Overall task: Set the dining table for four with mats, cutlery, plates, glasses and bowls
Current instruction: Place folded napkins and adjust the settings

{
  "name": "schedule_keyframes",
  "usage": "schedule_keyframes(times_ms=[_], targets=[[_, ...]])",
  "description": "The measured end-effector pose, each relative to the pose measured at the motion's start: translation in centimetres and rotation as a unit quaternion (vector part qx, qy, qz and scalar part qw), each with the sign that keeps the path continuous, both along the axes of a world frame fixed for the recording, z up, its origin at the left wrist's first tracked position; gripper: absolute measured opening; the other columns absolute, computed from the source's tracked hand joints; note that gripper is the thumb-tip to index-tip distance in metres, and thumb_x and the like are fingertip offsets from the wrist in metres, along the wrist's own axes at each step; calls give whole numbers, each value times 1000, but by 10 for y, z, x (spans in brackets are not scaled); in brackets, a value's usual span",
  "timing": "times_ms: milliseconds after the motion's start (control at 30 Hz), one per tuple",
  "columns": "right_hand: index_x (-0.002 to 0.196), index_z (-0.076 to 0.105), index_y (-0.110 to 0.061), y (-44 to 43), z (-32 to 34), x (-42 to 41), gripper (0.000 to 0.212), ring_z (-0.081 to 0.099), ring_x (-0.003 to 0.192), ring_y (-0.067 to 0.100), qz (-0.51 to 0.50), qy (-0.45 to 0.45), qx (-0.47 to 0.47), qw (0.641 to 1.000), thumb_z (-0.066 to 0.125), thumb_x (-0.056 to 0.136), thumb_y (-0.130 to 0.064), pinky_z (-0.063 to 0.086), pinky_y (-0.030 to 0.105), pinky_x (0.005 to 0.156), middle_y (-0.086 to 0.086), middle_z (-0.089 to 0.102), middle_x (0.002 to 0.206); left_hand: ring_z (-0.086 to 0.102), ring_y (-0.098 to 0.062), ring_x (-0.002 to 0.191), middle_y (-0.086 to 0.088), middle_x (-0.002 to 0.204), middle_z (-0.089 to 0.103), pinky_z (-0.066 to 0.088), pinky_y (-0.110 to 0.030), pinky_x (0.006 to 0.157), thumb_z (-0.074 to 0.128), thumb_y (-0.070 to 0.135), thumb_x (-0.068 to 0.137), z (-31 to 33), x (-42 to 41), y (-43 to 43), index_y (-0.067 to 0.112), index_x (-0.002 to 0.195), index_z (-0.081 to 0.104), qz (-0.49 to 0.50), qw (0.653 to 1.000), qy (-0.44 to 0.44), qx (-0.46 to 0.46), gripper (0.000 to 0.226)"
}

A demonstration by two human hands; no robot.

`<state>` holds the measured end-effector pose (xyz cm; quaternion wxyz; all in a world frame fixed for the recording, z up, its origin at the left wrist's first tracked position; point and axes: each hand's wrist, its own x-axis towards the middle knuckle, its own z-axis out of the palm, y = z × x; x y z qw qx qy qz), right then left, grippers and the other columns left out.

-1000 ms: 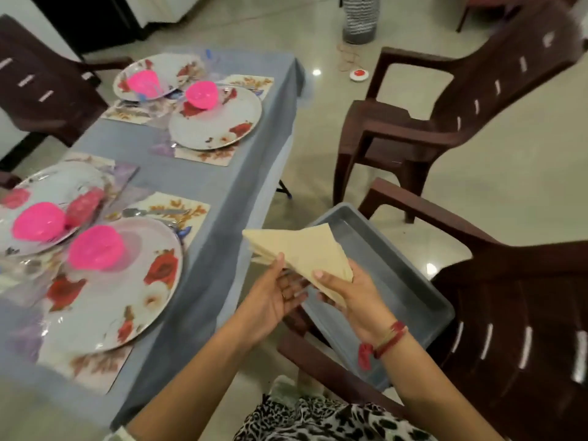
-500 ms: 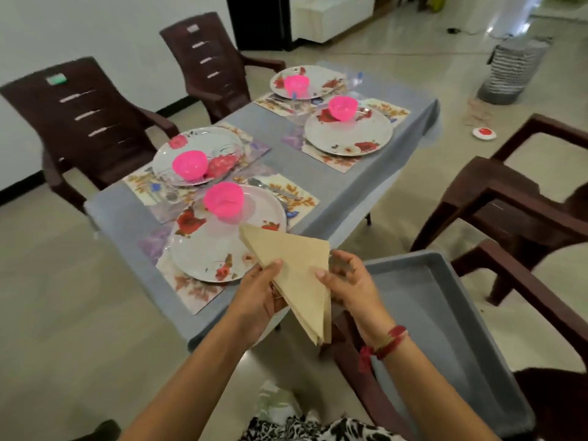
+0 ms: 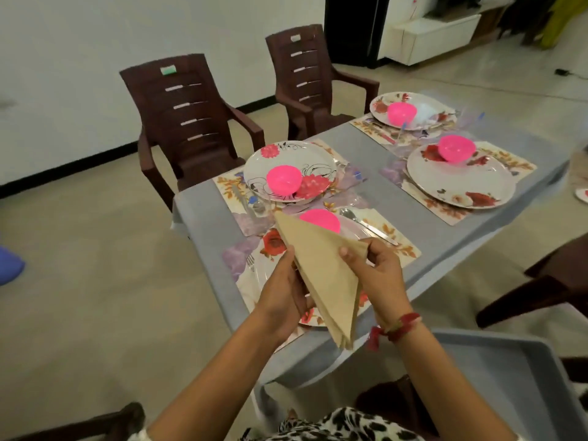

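We see both hands over the near corner of the desk [image 3: 445, 243], which wears a grey cloth. Between them they hold a stack of folded tan napkins [image 3: 321, 275] — a triangle, one tip pointing far and left over the near pink bowl [image 3: 321, 219], another pointing down toward the desk's near edge. The left hand [image 3: 283, 294] grips the stack's left edge, thumb on top and fingers underneath. The right hand [image 3: 381, 275] pinches the right corner, thumb on the upper face and fingers curled behind. A red thread bracelet [image 3: 397, 326] circles its wrist.

Four places are laid, each with a floral mat, a floral plate and a pink bowl on the plate. The near plate [image 3: 270, 246] lies under the napkins, largely hidden. A spoon [image 3: 366, 226] lies on the near mat [image 3: 397, 246] just right of that plate, and a fork [image 3: 250, 261] just left of it. The far-left plate [image 3: 296, 154] carries the second pink bowl [image 3: 283, 181], with a clear glass [image 3: 261, 205] beside its near rim. To the right sits the right plate [image 3: 461, 186] with the third pink bowl [image 3: 456, 148] — and farther off the far plate [image 3: 426, 117] with the fourth pink bowl [image 3: 401, 113].

Two brown plastic chairs [image 3: 187, 122] stand at the desk's far-left side. A grey tray [image 3: 509, 377] sits low at the near right, apart from the desk.
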<state>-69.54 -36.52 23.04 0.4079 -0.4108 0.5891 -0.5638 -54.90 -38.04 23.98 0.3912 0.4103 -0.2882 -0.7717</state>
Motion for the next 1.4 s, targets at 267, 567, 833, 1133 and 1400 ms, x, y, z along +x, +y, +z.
schedule_keyframes(times_ms=[267,567,833,1133,1400], targets=[[85,55,2,-62,4,17,50,42,69,19,-8,-9,-4,1000,59,86,-48,37,37,63,9,47,74,66,-20,91,-6,107,68,58,-36,74,32,39,101,5,16,-47,18,108,63,39,997,63,0,38],[88,69,-21,-126,16,12,19,57,86,15,15,-54,-16,998,53,95,-24,50,35,80,2,66,92,61,-18,74,-5,87,64,56,-34,71,46,16,97,8,0,-89,14,109,59,99,994,25,-25,18],[98,68,-16,-210,12,-73,46,65,97,25,174,-75,43,981,78,66,-47,54,33,75,13,67,109,68,-18,78,-6,91,72,57,-31,65,55,13,93,5,-84,-157,13,112,63,165,986,-21,-16,20],[116,60,-14,-267,-6,-184,55,64,105,28,156,-122,112,974,79,69,-34,55,42,85,11,64,118,71,-20,77,-6,89,74,58,-31,66,64,1,84,-3,-202,-222,12,101,66,238,970,-43,18,21],[120,52,-12,-261,-17,-224,47,70,80,24,185,-130,261,939,73,78,-18,57,31,61,19,69,103,70,-18,75,-4,84,74,57,-28,60,58,0,87,-25,-224,-238,9,99,65,234,964,-128,15,16]])
